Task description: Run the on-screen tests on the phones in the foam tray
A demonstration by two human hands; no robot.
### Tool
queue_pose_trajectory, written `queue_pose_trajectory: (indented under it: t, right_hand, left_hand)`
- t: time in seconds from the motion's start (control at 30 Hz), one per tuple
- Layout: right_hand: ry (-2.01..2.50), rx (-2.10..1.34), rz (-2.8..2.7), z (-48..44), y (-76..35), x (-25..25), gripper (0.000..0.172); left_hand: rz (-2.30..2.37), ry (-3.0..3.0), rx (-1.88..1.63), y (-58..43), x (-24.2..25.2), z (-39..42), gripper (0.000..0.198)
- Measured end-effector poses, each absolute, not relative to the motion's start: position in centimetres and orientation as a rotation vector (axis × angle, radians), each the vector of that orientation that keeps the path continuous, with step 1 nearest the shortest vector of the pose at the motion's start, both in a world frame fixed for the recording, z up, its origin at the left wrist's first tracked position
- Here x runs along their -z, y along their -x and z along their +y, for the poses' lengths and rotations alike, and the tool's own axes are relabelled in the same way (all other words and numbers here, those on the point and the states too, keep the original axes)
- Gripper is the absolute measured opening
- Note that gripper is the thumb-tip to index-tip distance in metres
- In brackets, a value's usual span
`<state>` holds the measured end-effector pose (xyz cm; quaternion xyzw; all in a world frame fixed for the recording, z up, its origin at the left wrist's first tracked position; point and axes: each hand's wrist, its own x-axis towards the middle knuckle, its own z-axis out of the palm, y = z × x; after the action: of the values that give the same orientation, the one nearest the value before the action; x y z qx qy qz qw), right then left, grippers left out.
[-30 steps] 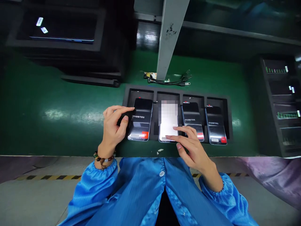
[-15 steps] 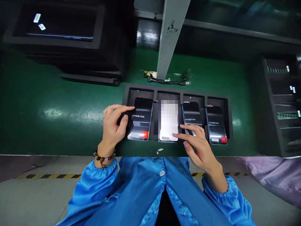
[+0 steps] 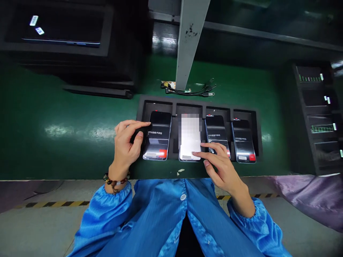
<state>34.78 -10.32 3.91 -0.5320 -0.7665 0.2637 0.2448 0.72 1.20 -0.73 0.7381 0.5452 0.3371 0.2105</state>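
Note:
Several smartphones lie face up in a black foam tray (image 3: 138, 110) with a slot for each. My left hand (image 3: 127, 144) is open at the left side of the leftmost phone (image 3: 158, 137), its index fingertip at the phone's edge. A bright white screen, partly pixelated, shows on the second phone (image 3: 189, 137). My right hand (image 3: 222, 164) is open, its index fingertip on the lower part of that white screen. Its fingers partly cover the third phone (image 3: 215, 130). The rightmost phone (image 3: 244, 141), like the first and third, has a dark screen with white text.
Behind the tray, short black cables (image 3: 193, 92) lie at the foot of a grey metal post (image 3: 189, 46). A stack of black trays (image 3: 107, 60) stands at the back left. On the right is a black tray holding more devices (image 3: 302, 117). A person's purple sleeve (image 3: 313, 200) shows at lower right.
The whole view has shifted slightly, so everything sits a little further left. My right index finger stays at the bottom of the white screen; my left hand keeps its place at the first phone.

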Motion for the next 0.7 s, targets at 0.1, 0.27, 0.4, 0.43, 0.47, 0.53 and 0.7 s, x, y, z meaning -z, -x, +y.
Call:
queue_pose_trajectory:
  t: [0.1, 0.27, 0.4, 0.43, 0.47, 0.53, 0.7]
  right_hand:
    - [1.438, -0.733, -2.079, -10.3, -34.9, -3.9, 0.041]
    - [1.442, -0.715, -2.036, -10.1, -35.2, -4.0, 0.045]
    - [1.497, -0.677, -2.017, -9.9, -35.3, -4.1, 0.041]
    - [1.517, -0.680, -2.011, -9.8, -35.3, -4.1, 0.041]
    - [1.534, -0.687, -2.003, -9.6, -35.1, -4.0, 0.041]
    - [1.555, -0.710, -1.991, -9.0, -34.8, -3.9, 0.042]
    - [1.583, -0.725, -2.012, -7.0, -33.7, -3.6, 0.043]
  left_hand:
    - [1.526, -2.052, -0.939, -0.8, 0.6, 1.2, 0.034]
    - [1.543, -2.043, -0.961, -0.7, 0.8, 1.1, 0.034]
    - [1.569, -2.019, -0.986, -0.5, 1.2, 1.0, 0.034]
    - [1.571, -2.015, -0.994, -0.5, 1.3, 0.9, 0.034]
    - [1.568, -2.013, -1.003, -0.5, 1.3, 0.9, 0.034]
    - [1.549, -2.013, -1.028, -0.6, 1.3, 0.9, 0.033]
    - [1.537, -2.020, -1.032, -0.7, 1.1, 0.9, 0.032]
